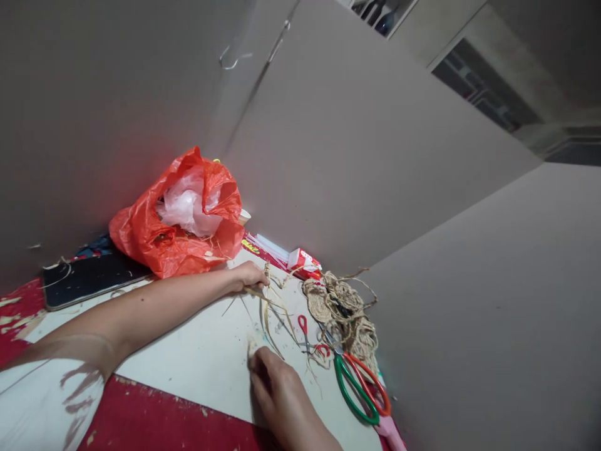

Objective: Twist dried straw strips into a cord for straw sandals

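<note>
We see our left hand stretched far out across the pale table. Its fingers are curled shut, pinching the far end of some thin straw strips. The strips run back over the table toward our right hand. That hand lies nearer to us, with its fingers bent down and pressing the near end of the strips onto the table. Just to the right of the strips lie small red scissors. A bit farther right are big scissors with one green handle and one red handle. Above them sits a tangled pile of brown twine, right by the grey wall. A red plastic bag with white plastic inside sits behind our left hand. A dark phone lies flat to the left of the bag. A small red and white box rests near the wall.
</note>
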A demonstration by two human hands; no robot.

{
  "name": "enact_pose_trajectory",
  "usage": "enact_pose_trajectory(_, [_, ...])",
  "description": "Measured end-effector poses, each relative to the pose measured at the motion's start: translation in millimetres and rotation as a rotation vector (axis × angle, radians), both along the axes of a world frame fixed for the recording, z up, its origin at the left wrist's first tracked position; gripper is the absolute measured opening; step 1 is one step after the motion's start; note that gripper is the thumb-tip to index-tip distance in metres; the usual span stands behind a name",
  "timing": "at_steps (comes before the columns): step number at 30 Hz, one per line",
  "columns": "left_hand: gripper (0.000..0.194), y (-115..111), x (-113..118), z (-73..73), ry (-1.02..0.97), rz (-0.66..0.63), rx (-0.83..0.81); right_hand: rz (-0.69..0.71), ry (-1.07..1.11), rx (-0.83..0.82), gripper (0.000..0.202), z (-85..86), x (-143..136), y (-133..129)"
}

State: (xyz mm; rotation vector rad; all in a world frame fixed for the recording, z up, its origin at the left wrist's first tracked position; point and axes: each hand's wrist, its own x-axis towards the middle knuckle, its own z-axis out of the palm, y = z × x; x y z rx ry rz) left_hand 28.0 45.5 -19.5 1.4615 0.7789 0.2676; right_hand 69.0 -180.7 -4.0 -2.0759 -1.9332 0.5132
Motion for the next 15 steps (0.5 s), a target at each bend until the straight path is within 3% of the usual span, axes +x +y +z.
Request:
enact_pose_trajectory(5, [0.029, 0.7, 0.2, -0.8, 0.000, -0.018, -0.004, -0.125, -0.028, -0.012, 0.008, 7.0, 24.5, -12.6])
enact_pose_trajectory(10, [0.026, 1.3, 0.8, -3.6, -0.022, -0.020, -0.012, -0.296, -0.259, 0.020, 0.037, -2.3, 18.7, 12.9])
enact_pose_trajectory(15, [0.021, 4.0, 1.1, -3.5, -0.049, -0.013, -0.012, -0.212, -0.235, 0.029, 0.021, -4.5, 20.6, 27.2])
